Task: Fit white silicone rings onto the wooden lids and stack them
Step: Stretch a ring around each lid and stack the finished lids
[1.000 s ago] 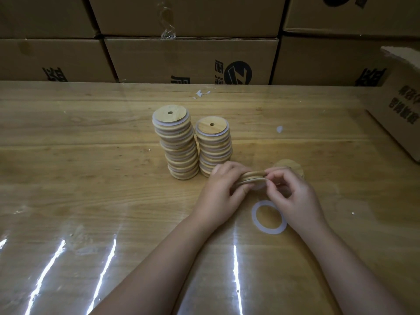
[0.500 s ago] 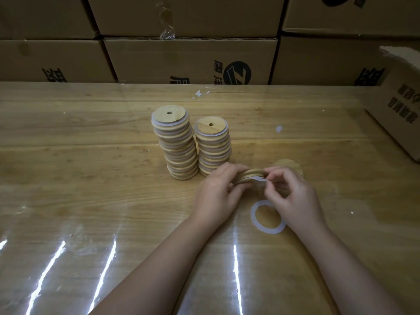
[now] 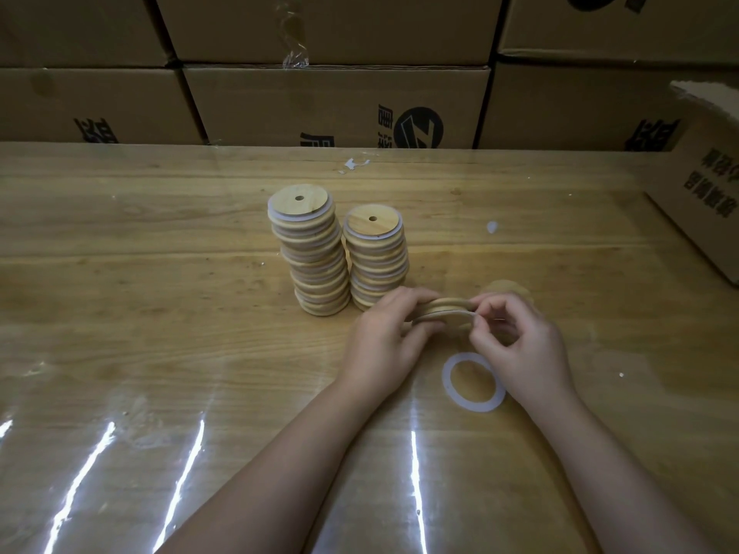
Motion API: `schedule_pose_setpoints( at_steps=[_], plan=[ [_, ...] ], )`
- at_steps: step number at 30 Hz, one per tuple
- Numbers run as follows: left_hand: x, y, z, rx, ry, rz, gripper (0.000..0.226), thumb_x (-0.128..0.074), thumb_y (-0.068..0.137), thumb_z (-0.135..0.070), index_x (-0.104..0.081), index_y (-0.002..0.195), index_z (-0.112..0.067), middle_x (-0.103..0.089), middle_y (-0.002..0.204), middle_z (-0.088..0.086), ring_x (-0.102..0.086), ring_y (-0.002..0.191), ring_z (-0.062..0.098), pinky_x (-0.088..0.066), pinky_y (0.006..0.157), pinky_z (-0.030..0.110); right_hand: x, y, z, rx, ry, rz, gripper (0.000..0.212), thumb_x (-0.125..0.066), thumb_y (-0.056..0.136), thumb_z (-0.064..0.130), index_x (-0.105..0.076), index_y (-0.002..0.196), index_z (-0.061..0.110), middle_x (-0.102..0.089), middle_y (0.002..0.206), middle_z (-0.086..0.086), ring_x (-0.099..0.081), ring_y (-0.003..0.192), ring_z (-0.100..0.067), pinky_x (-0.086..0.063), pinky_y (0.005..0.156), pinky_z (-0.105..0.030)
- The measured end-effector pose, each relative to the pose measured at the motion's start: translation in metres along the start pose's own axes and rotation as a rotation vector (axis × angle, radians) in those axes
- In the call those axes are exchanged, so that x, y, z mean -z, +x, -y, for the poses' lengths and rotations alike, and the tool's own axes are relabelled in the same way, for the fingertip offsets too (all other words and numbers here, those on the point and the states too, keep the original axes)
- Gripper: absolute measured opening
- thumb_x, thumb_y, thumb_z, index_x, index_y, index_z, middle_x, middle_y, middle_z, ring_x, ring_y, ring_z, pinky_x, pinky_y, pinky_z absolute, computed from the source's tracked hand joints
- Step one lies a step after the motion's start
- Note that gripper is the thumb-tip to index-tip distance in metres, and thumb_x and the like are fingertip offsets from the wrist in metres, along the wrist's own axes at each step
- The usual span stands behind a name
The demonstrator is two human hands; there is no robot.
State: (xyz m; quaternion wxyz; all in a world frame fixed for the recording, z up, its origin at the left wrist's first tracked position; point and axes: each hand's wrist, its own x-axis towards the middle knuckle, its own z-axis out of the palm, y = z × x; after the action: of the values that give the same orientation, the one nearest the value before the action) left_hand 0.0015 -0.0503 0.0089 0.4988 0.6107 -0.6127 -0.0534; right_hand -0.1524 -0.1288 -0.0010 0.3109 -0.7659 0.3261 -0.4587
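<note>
Round wooden lid: left grip is clasping its nine-o'clock edge; right grip is pinching the white silicone ring at three o'clock, best worked round evenly.

Two stacks of ringed wooden lids stand side by side, left stack taller than right stack. One lid gripped between left hand and right hand, white ring along its lower edge. Spare ring flat on worktop.

Two stacks: taller stack, shorter stack. Two single lids: held lid, far lid. One loose ring.
</note>
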Motion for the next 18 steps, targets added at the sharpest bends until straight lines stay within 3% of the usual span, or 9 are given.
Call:
schedule_pose_setpoints(
  at_steps=[10,18],
  plan=[
    [0.0001,0.0005,0.0017,0.052,-0.059,0.017,0.024,-0.07,0.078,-0.019,-0.066,0.102,-0.017,-0.064,0.093,-0.009,-0.058,0.086,0.006,-0.048,0.076,0.025,0.0015,-0.0003,0.0005,-0.071,0.038,0.059,0.025,-0.063,0.08,-0.001,-0.058,0.078,0.024,-0.064,0.094,0.01,-0.06,0.089,0.0,-0.047,0.075,-0.009],
    [0.001,0.0031,0.0027,0.331,-0.466,-0.01,0.028,-0.07,0.082,-0.007,-0.058,0.103,-0.02,-0.069,0.098,-0.001,-0.066,0.093,0.009,-0.052,0.081,0.024,0.0018,-0.0009,0.0024,-0.13,0.064,0.115,0.015,-0.064,0.084,0.008,-0.063,0.083,0.022,-0.066,0.083,0.009,-0.062,0.077,-0.005,-0.049,0.068,-0.015]
  ],
)
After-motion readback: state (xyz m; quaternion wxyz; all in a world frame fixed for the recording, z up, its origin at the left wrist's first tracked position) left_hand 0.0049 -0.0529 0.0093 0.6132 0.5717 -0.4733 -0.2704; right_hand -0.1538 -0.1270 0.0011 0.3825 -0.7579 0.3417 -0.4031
